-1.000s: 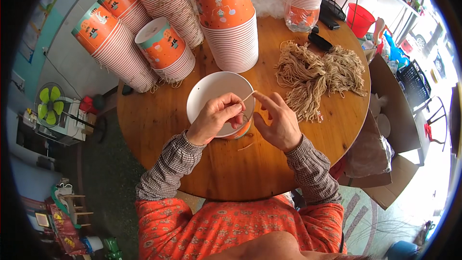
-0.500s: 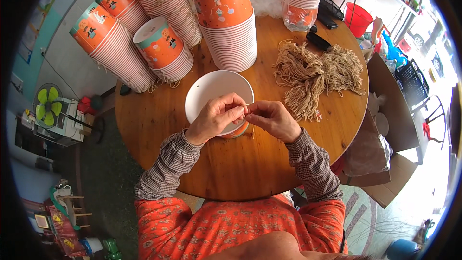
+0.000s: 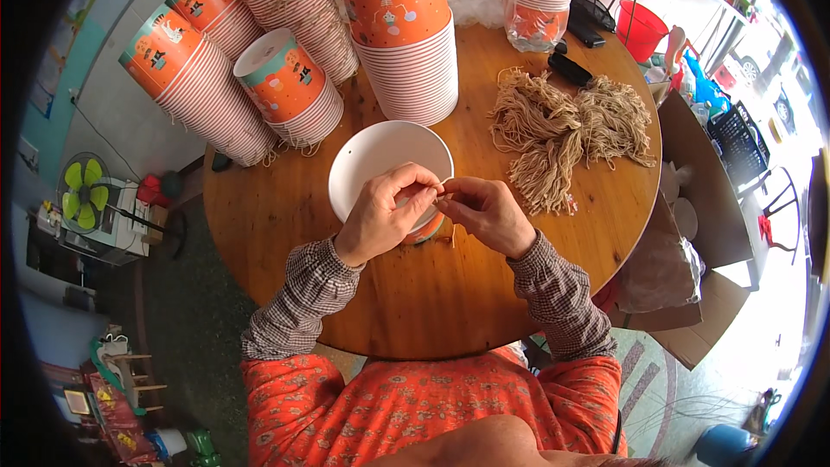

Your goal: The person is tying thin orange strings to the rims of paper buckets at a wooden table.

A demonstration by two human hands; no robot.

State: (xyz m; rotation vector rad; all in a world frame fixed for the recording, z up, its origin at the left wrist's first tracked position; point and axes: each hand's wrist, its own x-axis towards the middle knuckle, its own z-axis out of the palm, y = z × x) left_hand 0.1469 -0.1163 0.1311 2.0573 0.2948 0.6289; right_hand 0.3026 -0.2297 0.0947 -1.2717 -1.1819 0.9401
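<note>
A paper bucket [image 3: 363, 156], white inside and orange outside, stands on the table with its mouth facing up toward me. Over its near rim my left hand [image 3: 380, 214] and my right hand [image 3: 494, 213] meet, both with thumb and fingers pinched together. Between them they hold a thin beige cord [image 3: 453, 240], whose loose end dangles below my right fingers. Most of the cord is hidden by the fingertips, so I cannot tell whether it is knotted. To the right lies a spread bundle of similar beige cords [image 3: 540, 143].
Beyond the bucket rises a tall stack of orange paper buckets [image 3: 406, 78]. Several more stacks, such as a short one [image 3: 298, 91], stand at the left with cords hanging off them. A bagged stack [image 3: 540, 0] and a black object [image 3: 571, 69] sit behind the cords. Cardboard boxes [image 3: 709, 182] flank the right table edge.
Both hands keep pinching the cord at the rim, with only slight finger movement. The whole view has shifted a little.
</note>
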